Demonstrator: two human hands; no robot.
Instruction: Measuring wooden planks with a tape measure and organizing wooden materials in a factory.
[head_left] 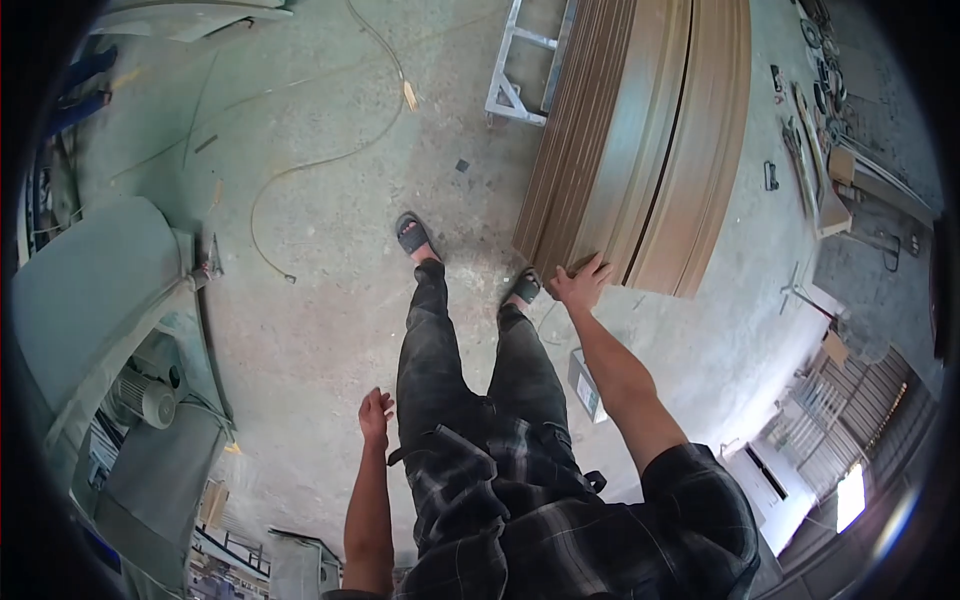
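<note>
A stack of long brown, wood-look ribbed panels (640, 150) runs away from me on the right. My right hand (583, 283) rests at the near end of this stack, fingers spread against the panel edge and not wrapped round it. Down beside my left thigh hangs my left hand (376, 415). Its fingers are loosely bent and apart, with nothing in them, and it touches nothing.
A pale metal frame (522, 60) stands by the stack's far left. A hose (255, 215) curves over the concrete floor. At left is a machine with a motor (147, 398). A light box (587, 385) sits near my right leg; tools (800, 140) lie far right.
</note>
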